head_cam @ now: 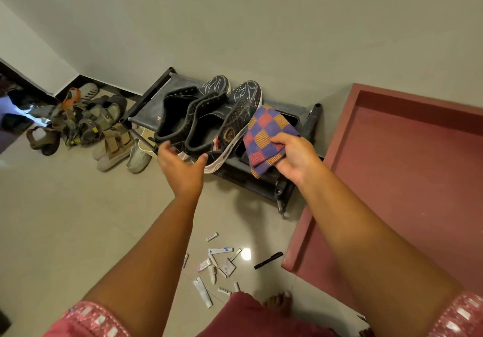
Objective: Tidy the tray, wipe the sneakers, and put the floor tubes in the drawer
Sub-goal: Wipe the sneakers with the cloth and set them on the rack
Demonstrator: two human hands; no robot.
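Nearby, worn sandals (86, 119) pile left of the dark rack (311, 119) holding black sneakers (217, 117). Small tubes (211, 266) and a pen (268, 260) litter the glossy floor. Left hand (183, 166) reaches with a released grip at the sneakers' heels; right hand (295, 159) has its grip clenched on a checkered cloth (266, 138).

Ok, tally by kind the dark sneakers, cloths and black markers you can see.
Dark sneakers: 2
Checked cloth, held in the right hand: 1
Black marker, on the floor: 1
Total: 4
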